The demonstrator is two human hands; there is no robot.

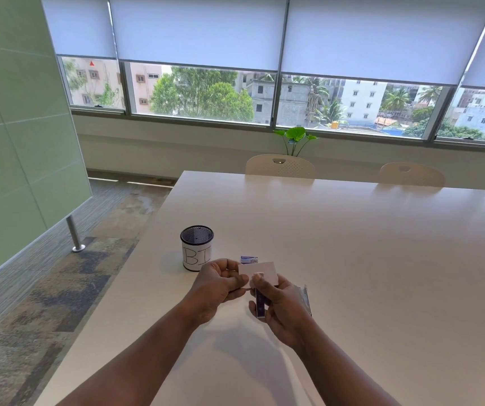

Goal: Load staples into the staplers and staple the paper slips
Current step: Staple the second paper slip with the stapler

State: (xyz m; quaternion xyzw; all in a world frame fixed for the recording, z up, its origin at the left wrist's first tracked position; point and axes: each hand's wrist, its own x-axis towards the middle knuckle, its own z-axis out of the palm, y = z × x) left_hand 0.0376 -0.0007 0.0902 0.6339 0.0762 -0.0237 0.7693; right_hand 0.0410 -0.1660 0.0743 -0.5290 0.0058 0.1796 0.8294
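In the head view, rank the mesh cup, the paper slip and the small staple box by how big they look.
1. Mesh cup, clearly largest.
2. Paper slip, held nearer the camera, so its apparent size may flatter it.
3. Staple box, smallest, though the slip partly hides it.

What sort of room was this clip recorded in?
Likely an office meeting room: a long white table, perforated cream chairs along its far side, and wide windows with grey roller blinds.

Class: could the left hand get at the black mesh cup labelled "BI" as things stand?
Probably yes: the black mesh cup labelled "BI" stands just beyond the left hand, nothing between, but its grip first must release the white paper slip.
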